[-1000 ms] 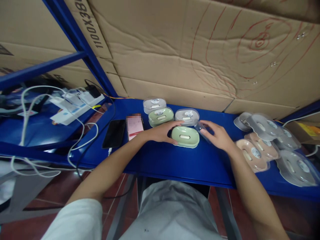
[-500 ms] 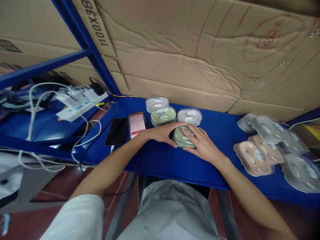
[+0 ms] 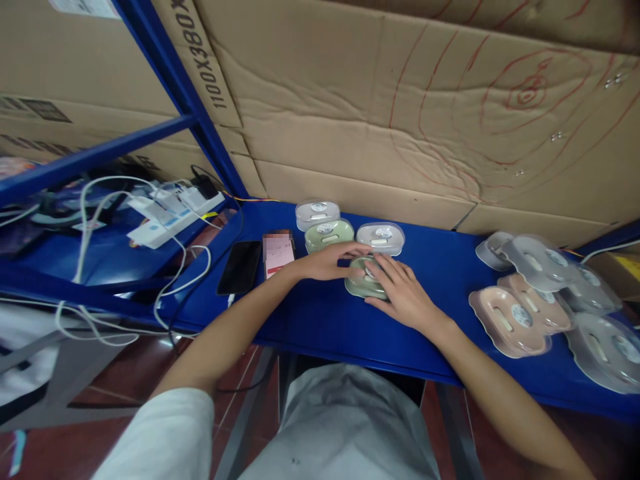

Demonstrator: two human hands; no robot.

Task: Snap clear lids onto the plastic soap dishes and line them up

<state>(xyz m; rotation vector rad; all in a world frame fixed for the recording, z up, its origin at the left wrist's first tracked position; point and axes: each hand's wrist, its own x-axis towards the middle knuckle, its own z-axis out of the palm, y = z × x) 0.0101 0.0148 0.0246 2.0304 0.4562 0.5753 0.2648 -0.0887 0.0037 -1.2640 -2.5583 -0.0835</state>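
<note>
A green oval box with a clear lid (image 3: pixel 364 287), much like a soap box, lies on the blue table between my hands. Across its right side and lid rests my right hand (image 3: pixel 403 287), the fingers bent over the edge. My left hand (image 3: pixel 330 261) is at the box's back left, thumb and fingers apart. Its thumb lies over the lid, close to a pale round label, while the other fingers reach behind the box. My hands cover much of the lid. Just behind stand another green box (image 3: pixel 329 237), a grey-white box (image 3: pixel 381 238) and a second grey-white box (image 3: pixel 317 215).
At the right lie pink boxes (image 3: pixel 507 323) and several grey boxes (image 3: pixel 540 263), some stacked. A black phone (image 3: pixel 239 268) and a lit phone (image 3: pixel 277 253) lie left of my hands. White cables run from a power strip (image 3: pixel 173 220). Cardboard (image 3: pixel 350 133) stands behind the table.
My left thumb has moved from the box's left side up over its lid. My right hand stays on the box. The whole view has shifted slightly.
</note>
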